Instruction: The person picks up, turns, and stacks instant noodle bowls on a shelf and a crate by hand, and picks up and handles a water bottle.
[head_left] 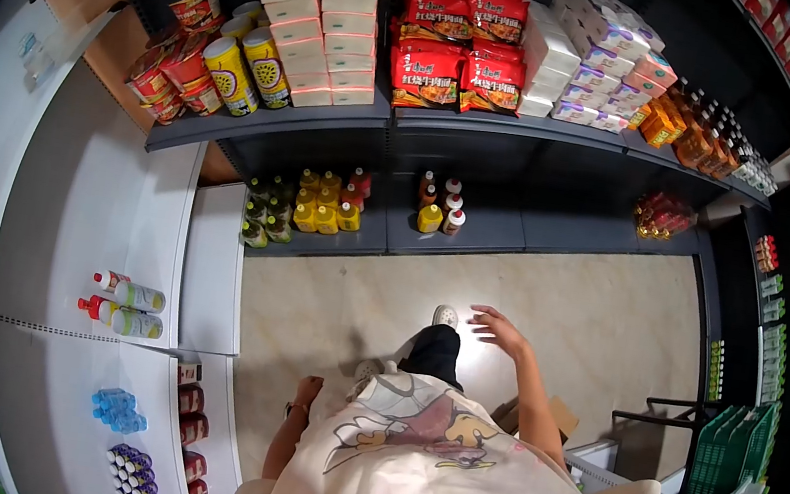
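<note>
Right hand (497,332) hangs over the floor (607,317), fingers apart, holding nothing. Left hand (308,392) hangs low — I can't tell if its fingers are open or curled. Dark red packs (193,401) sit on the white shelf (225,420), nearest the left hand. Swinging that arm wide could knock them — and cardboard (561,419) behind the right arm (538,399) could trip a backward step.

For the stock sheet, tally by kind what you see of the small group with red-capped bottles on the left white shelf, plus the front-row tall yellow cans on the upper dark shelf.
Red-capped bottles: 2
Pale green-labelled containers: 2
Front-row tall yellow cans: 2
Total: 6
</note>
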Available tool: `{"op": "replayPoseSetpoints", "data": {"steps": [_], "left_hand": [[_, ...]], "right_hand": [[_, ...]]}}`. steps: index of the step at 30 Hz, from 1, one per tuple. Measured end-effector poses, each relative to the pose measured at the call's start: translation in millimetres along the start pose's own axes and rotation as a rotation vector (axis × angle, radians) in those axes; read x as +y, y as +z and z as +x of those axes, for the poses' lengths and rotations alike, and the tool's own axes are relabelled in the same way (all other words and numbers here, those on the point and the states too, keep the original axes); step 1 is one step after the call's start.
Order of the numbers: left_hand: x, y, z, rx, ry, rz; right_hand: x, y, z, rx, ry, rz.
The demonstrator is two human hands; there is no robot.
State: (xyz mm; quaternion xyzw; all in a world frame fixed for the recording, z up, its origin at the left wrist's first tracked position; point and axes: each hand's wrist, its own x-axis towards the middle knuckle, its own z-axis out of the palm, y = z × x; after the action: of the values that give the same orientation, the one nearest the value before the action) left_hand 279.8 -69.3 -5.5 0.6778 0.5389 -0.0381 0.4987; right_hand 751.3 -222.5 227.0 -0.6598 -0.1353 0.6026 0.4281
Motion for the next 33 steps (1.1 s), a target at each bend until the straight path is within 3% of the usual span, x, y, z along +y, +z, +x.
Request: {"op": "replayPoseSetpoints", "data": {"steps": [1,2,3,4,5,6,8,9,12,15,18,19,25,28,33], "left_hand": [[-1.5,1.0,-0.1,0.025,0.021,-0.011],[1.6,1.5,-1.2,0.048,0.010,-0.037],[3.1,4.6,-1.4,0.071,-0.001,-0.063],[4.8,6.4,-1.8,0.096,-0.012,-0.090],[7.1,6.3,-2.5,0.099,-0.016,-0.084],[7.9,6.9,-2.2,0.103,-0.020,-0.080],[3.2,9.4,1.9,0.102,-0.030,-0.072],[0.1,11.4,3.0,0.094,-0.036,-0.067],[6.6,15.9,-5.8,0.104,0.009,-0.145],[12.3,9.6,3.3,0.040,0.077,-0.129],[20.0,10.9,15.7,-0.012,0.155,-0.152],[18.8,12.8,21.1,-0.015,0.180,-0.180],[28.1,12.3,20.7,-0.016,0.074,-0.245],[29.7,12.9,21.0,-0.020,0.095,-0.326],[35.1,12.7,25.0,-0.014,0.078,-0.269]], "right_hand": [[26.8,-15.8,22.1,0.204,0.086,-0.263],[116.0,-67.5,86.7,0.299,-0.043,-0.605],[114.0,-56.5,66.3,0.363,0.059,-0.827],[139.3,-57.4,67.4,0.332,0.121,-0.948],[178.4,-68.0,84.3,0.110,0.140,-1.100],[199.1,-59.1,86.4,0.029,0.467,-0.926],[197.3,-17.7,48.6,-0.060,0.523,-0.833],[254.1,-24.0,76.0,-0.533,-0.116,-1.419],[256.8,12.0,46.8,0.215,0.246,-0.998],[217.4,4.7,6.8,0.051,0.021,-1.020],[325.7,-59.4,69.1,-0.099,0.112,-0.975],[265.7,-34.1,31.0,0.200,0.318,-0.875],[242.2,-5.8,12.7,0.242,0.223,-0.637],[248.0,10.6,16.6,0.349,0.197,-0.720],[252.1,-2.5,27.0,0.298,0.231,-0.721]]}}
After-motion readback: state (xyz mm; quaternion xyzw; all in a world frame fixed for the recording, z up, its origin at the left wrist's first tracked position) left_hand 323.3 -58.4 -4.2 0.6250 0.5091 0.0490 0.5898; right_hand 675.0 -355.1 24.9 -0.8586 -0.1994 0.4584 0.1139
